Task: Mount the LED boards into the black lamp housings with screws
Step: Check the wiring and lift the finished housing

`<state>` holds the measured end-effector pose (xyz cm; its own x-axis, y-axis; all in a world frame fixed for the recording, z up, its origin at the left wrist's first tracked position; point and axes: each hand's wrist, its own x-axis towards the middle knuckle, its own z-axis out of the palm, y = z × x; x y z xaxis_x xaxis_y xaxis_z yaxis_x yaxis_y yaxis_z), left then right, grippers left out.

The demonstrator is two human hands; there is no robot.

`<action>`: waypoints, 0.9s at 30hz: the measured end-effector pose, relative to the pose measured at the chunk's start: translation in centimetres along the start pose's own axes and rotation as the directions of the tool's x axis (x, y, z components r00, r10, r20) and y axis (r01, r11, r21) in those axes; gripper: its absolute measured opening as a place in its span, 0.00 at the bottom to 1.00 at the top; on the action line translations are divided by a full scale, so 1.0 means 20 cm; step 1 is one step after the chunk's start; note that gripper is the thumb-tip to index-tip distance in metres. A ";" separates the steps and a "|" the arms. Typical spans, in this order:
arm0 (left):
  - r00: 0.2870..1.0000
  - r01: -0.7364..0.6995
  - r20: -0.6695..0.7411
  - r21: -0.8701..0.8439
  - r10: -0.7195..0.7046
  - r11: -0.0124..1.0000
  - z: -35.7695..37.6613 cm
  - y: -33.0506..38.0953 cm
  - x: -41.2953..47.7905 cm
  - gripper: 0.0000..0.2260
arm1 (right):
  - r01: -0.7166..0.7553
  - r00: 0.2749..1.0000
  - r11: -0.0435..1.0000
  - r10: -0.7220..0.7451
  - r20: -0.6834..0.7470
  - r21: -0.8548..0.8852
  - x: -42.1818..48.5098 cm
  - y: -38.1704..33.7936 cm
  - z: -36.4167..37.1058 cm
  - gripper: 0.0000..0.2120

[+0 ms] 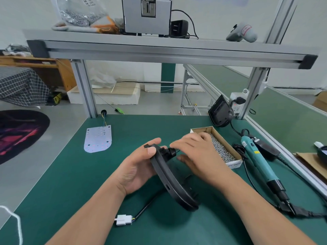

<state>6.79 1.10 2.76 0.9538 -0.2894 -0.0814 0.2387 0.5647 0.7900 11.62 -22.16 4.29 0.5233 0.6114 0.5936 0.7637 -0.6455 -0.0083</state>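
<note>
Care matters: the left hand [138, 167] grips the black housing [170, 182], so keep it still while the right hand [196, 152], its hold too blurry to tell, works at the top end.

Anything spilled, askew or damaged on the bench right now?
Nothing stands out: the screws sit inside their box, the LED board lies flat on the mat, and the housing in the left hand looks intact.
</note>
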 end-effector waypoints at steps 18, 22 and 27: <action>0.995 0.096 -0.014 -0.134 -0.099 0.986 0.02 -0.02 0.04 0.38 | -0.325 0.939 0.876 0.343 0.012 0.358 0.02 -0.10 0.07 0.18; 0.996 0.077 -0.034 -0.089 -0.080 0.993 0.03 -0.02 0.05 0.38 | -0.442 0.878 0.761 0.475 0.057 0.475 0.01 -0.09 0.06 0.14; 0.996 0.066 -0.054 -0.053 -0.069 0.996 0.05 -0.03 0.04 0.36 | -0.462 0.851 0.679 0.521 0.070 0.570 0.01 -0.09 0.06 0.14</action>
<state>7.34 -0.20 2.84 0.9434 -0.2854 -0.1686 0.3108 0.5845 0.7495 10.70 -20.30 3.51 0.8694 0.2155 0.4446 0.4920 -0.4599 -0.7392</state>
